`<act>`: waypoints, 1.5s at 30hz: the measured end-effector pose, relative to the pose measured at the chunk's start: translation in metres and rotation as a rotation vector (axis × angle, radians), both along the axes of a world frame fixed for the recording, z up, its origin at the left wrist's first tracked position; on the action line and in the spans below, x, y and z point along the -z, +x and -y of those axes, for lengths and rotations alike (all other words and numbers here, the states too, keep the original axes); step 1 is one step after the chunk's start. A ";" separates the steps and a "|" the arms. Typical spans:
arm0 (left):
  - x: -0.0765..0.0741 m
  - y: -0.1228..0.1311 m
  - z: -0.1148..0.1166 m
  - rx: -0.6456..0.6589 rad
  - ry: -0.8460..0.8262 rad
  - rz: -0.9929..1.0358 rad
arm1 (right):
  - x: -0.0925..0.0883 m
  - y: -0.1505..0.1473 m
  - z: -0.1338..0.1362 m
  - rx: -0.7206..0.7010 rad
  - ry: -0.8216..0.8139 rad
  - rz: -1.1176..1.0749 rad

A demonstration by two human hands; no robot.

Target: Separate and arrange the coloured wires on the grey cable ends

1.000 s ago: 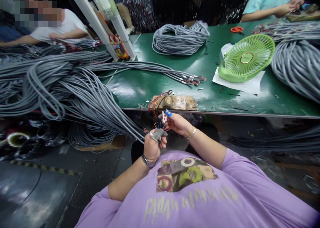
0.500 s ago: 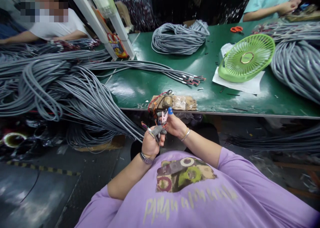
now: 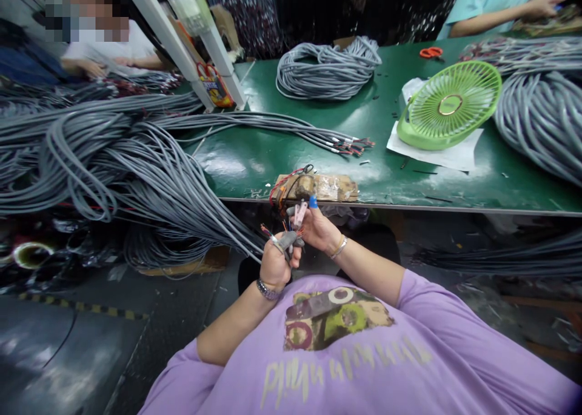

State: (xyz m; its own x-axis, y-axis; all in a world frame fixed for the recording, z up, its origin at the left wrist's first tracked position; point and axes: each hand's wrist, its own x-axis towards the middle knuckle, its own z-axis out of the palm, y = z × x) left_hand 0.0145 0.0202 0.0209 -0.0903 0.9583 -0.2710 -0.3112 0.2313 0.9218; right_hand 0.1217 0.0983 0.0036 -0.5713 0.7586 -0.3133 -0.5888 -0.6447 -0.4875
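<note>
My left hand (image 3: 275, 266) is closed around a grey cable (image 3: 287, 240), whose thin coloured wires (image 3: 266, 229) fan out above the fingers. Facing it, my right hand (image 3: 320, 232) has its fingers bent in against the wire ends, with a blue cover (image 3: 313, 202) on one fingertip. Between the hands, a small pink clip-like piece (image 3: 300, 214) stands up, gripped by the right fingers; its exact kind is unclear. Just beyond the hands, a taped wooden block (image 3: 334, 187) with red and black leads sits at the table edge.
A large heap of grey cables (image 3: 150, 160) spreads over the left side of the green table (image 3: 254, 154). Further back lie a cable coil (image 3: 325, 69) and orange scissors (image 3: 430, 53). A green fan (image 3: 450, 105) stands right, beside another coil (image 3: 545, 115). Two co-workers sit across.
Both my hands keep nearly the same place and hold, with the pink piece tilting slightly right. Across the table, both co-workers' hands have shifted.
</note>
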 end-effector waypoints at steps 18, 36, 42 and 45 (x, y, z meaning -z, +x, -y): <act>0.007 -0.001 0.018 0.046 0.069 -0.192 | -0.012 0.051 0.001 -0.357 0.487 0.398; 0.004 -0.005 0.018 0.671 -0.012 -0.344 | -0.026 0.044 0.012 -0.443 0.798 0.538; 0.009 -0.003 0.019 0.382 0.003 -0.214 | -0.018 0.050 0.014 -0.226 0.599 0.503; 0.012 -0.003 0.018 0.221 0.046 -0.181 | -0.010 0.058 0.020 -0.151 0.490 0.476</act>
